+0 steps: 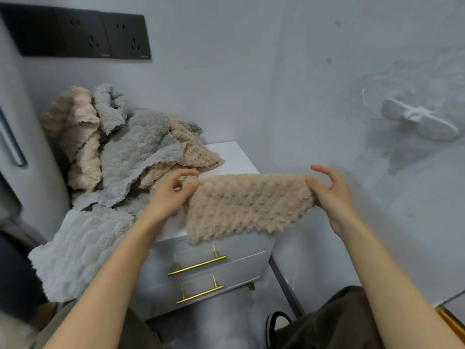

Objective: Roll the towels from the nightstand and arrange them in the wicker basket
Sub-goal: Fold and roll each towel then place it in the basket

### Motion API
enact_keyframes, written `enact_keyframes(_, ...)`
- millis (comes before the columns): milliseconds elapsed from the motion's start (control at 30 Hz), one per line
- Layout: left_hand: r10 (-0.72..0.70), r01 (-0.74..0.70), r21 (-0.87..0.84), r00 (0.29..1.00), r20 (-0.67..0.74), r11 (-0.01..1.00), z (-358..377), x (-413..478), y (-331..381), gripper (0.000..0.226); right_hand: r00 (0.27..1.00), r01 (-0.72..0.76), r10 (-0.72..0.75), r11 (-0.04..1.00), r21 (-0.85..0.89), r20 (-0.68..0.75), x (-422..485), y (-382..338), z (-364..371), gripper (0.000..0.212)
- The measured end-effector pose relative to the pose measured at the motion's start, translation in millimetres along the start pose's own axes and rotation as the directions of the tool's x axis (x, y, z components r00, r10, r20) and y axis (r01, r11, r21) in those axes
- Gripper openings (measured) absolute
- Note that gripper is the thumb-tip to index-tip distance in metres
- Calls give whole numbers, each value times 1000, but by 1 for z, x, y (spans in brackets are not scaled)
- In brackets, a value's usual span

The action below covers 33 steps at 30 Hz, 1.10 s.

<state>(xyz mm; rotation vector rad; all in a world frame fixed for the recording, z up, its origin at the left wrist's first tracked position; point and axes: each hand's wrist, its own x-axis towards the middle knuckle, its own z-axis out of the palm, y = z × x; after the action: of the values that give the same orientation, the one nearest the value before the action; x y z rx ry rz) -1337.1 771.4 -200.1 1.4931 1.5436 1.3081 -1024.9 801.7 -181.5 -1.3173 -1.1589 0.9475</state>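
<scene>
Left hand [169, 199], right hand [332, 197]: each grip pinches one top corner of the beige towel [246, 205], with the spare fingers loose. The towel is held in the air, stretched over the front edge of the nightstand [235, 156].

Long axis runs left-right between the hands, and the free edge hangs toward the drawers [221, 258].

Judgement: keep the top edge level and taut, lay it flat, then roll tight and even.

Behind, left: pile [120, 157] of grey and beige towels, unrolled. Basket not in view.
</scene>
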Motion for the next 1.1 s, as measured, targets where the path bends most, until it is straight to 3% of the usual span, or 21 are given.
enact_keyframes(67, -36, 35, -118, 999, -6, 992, -9, -2, 8, 12, 997, -69, 65, 986, 149, 35, 0, -3, 0, 16)
enact_keyframes(167, -41, 43, -88, 999, 31, 995, -24, -3, 9, 16, 981, -137, 104, 969, 203, 166, 2, -4, 0, 18)
enact_keyframes(233, -51, 54, -29, 994, 93, 998, -33, -3, 7, 33, 954, -146, 92, 974, 174, 285, 1, -4, 0, 29)
enact_keyframes(300, -45, 42, 44, 997, 67, 998, -37, -5, 5, 39, 944, -71, 56, 997, 33, 326, 1, -1, 1, 43)
enact_keyframes(400, 3, 0, 99, 999, -35, 995, -37, -9, 3, 28, 963, 156, -84, 948, -277, 256, 0, 4, 6, 39)
enact_keyframes(567, 80, -50, 185, 984, -160, 982, -38, -12, 0, 17, 921, 387, -314, 802, -455, 231, 5, 8, 11, 7)
enact_keyframes(600, 82, -48, 199, 983, -166, 979, -38, -12, 0, 15, 917, 398, -334, 776, -488, 217, 7, 9, 11, 11)
enact_keyframes(667, 67, -33, 201, 984, -165, 979, -41, -7, -2, 10, 936, 351, -308, 809, -471, 169, 12, 9, 9, 22)
enact_keyframes(767, 7, -6, 11, 999, -52, 1000, -42, -4, 2, 9, 982, 157, -141, 979, -130, 126, 14, 2, 9, 30)
enact_keyframes(833, -35, 39, -133, 999, 34, 990, -37, -5, 8, 8, 989, 107, -108, 994, 7, 99, 12, -2, 10, 36)
enact_keyframes(933, -75, 73, -185, 997, -1, 980, -24, -3, 13, 13, 981, 194, -192, 974, -117, 25, 10, -4, 14, 26)
enact_keyframes(1100, 21, -5, 133, 993, -117, 991, -13, 5, 6, 13, 986, 169, -160, 925, -341, 54, 24, 7, 22, 22)
